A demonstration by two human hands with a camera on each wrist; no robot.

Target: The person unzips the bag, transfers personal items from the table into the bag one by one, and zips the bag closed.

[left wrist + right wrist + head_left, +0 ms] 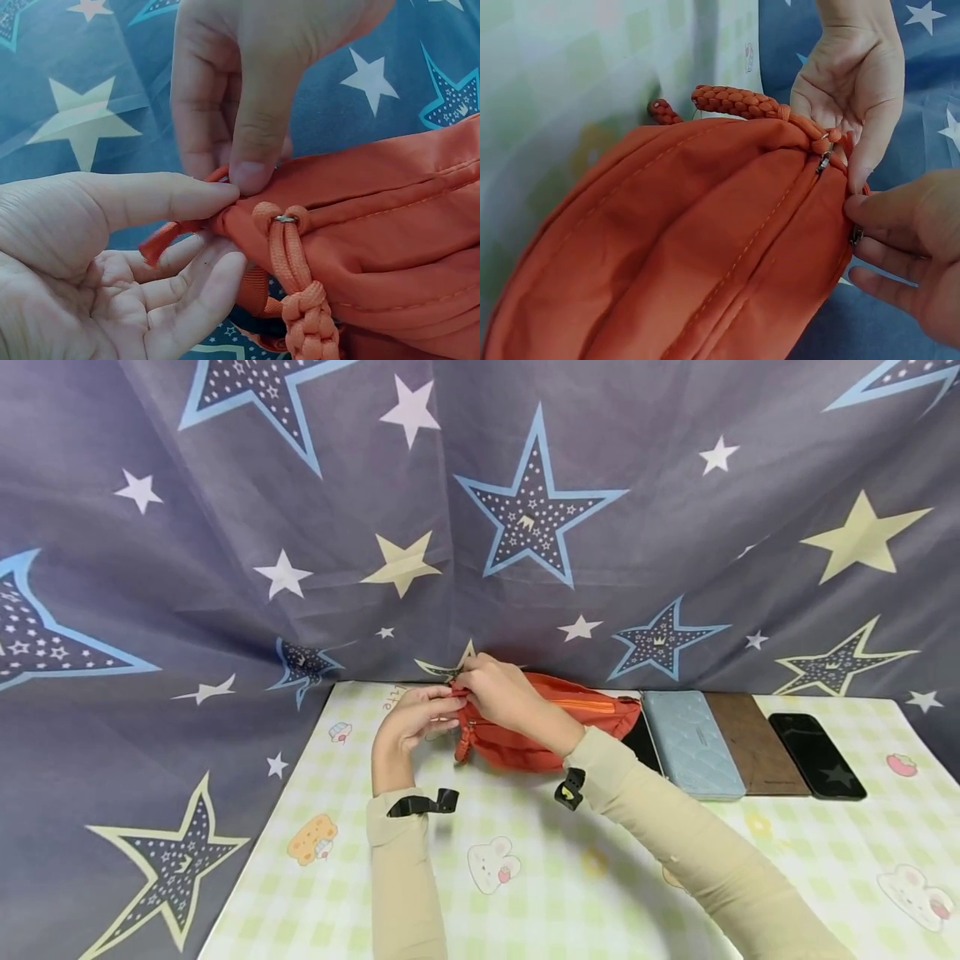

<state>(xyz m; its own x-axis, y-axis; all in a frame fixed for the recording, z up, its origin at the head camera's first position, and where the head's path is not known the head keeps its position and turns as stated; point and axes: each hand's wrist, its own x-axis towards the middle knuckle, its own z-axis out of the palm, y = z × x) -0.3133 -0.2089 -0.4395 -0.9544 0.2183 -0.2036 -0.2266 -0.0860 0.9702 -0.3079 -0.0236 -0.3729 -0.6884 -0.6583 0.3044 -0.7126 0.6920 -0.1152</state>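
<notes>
By the thumb and fingers of the left hand (414, 717), the left end of the red bag (517, 758) is pinched; just beside, its edge is pinched by the right hand (501, 692). The bag is seen along the far edge of the table (420, 893), left of a blue wallet (693, 743). Light, limp handling may be expected; it is probably best gripped at the seamed end, near the braided pull (309, 321).

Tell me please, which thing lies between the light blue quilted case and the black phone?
A flat brown item lies between the light blue quilted case and the black phone; this shows in the head view.
</notes>
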